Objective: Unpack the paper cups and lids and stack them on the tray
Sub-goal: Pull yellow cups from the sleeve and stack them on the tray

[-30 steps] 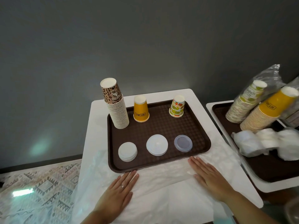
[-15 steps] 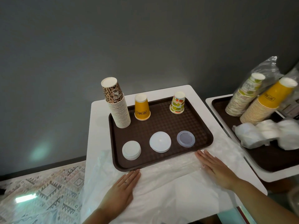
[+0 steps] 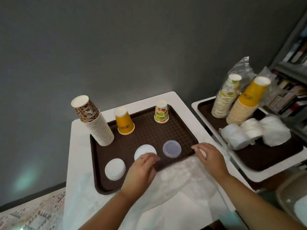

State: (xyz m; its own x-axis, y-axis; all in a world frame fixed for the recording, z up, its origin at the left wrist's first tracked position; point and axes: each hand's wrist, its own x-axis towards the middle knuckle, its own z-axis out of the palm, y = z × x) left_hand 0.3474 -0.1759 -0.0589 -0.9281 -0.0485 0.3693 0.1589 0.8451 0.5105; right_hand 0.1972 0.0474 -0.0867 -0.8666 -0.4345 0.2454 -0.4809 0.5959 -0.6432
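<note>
Against a grey wall, a white table [image 3: 79, 130] carries the brown tray [image 3: 149, 130] of upturned cup stacks and lids, while both hands, left [image 3: 141, 170] and right [image 3: 210, 156], hover loosely curled, holding nothing.

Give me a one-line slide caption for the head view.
Both hands, left and right, hover over the near edge of the brown tray holding cups and lids.
</note>
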